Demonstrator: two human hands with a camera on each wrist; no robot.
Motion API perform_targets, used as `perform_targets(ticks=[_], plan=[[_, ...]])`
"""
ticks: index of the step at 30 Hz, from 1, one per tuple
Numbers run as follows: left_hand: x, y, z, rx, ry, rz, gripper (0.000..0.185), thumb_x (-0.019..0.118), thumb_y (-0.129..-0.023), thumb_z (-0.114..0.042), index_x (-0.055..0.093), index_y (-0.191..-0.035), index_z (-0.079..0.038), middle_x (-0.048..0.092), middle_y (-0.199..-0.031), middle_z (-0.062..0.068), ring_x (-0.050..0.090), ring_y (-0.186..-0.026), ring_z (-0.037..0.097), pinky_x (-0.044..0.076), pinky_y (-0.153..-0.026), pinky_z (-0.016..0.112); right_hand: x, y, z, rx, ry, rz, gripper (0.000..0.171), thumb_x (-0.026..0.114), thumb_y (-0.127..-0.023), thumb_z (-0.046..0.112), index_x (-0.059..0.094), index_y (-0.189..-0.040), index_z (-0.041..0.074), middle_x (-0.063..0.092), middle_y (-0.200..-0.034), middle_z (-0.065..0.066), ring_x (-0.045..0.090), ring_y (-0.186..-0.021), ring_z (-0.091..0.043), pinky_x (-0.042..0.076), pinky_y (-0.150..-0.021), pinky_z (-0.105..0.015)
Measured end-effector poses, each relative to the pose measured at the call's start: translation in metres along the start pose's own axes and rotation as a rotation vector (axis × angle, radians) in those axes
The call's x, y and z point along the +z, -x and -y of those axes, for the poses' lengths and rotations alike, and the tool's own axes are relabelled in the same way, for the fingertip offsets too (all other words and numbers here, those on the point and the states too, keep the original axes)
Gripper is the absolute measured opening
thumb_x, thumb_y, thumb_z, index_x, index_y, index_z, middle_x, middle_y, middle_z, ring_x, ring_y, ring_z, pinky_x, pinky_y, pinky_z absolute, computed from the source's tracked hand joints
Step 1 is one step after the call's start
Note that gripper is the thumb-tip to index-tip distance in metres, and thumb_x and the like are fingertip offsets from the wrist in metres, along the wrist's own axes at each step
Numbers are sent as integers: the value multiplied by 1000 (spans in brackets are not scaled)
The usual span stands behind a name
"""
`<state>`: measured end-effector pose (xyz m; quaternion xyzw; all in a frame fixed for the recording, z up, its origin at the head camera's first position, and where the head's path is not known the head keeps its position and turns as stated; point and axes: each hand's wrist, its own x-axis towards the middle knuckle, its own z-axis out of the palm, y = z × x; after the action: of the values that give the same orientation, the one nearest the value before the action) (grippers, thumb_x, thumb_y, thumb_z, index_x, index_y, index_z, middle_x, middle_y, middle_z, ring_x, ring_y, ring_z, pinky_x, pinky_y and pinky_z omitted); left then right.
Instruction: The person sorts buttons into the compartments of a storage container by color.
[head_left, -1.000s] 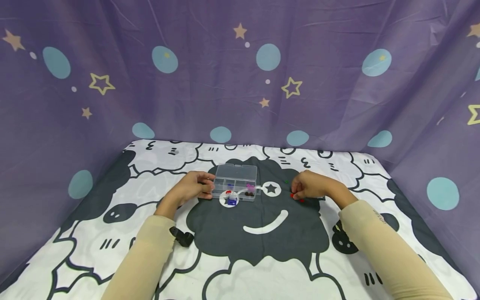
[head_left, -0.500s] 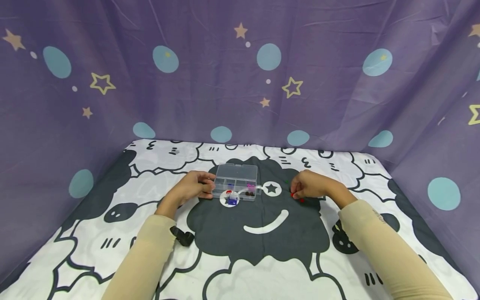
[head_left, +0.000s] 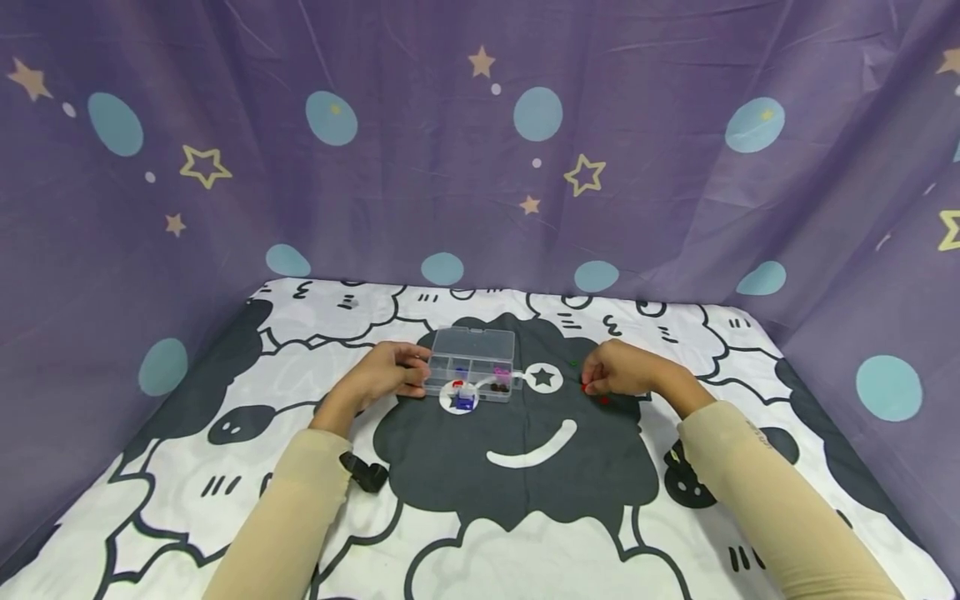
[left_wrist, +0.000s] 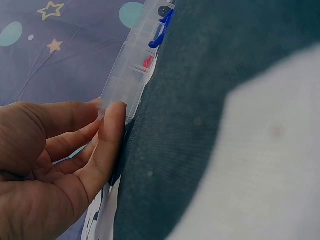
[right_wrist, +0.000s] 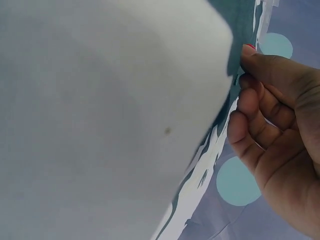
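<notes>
A clear plastic compartment box (head_left: 472,364) lies with its lid raised on the dark part of the cloth. My left hand (head_left: 389,369) grips its left end between thumb and fingers, as the left wrist view also shows at the box's end wall (left_wrist: 116,92). Purple pieces (head_left: 501,374) and brown pieces (head_left: 499,387) sit in the right compartments. A blue piece (head_left: 465,403) shows at the box's front edge. Over on the right, my right hand (head_left: 620,369) pinches a small red piece (right_wrist: 251,47), mostly hidden by the fingertips. Another red piece (head_left: 604,401) lies just below that hand.
A tiny green piece (head_left: 573,363) lies left of the right hand. The cloth (head_left: 525,483) has a printed sheep pattern. Behind it hangs a purple curtain (head_left: 420,167) with stars and dots. A black strap device (head_left: 365,472) is at the left sleeve.
</notes>
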<state>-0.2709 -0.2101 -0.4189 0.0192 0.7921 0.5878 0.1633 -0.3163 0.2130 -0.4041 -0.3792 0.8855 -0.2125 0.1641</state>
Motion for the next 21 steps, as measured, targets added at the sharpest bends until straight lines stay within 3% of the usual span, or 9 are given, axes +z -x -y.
perform_targets(ticks=[21], plan=[[0,-1,2,7,4,0,46,62,-99,6,53,-144,4,61,-115,20,71,-88,22,66,-80,36,-7,-18,18,-119,35,-92,8,69,-97,6,74,-90,4,59,-70,11,49,-60,-4,44,-55,-22]])
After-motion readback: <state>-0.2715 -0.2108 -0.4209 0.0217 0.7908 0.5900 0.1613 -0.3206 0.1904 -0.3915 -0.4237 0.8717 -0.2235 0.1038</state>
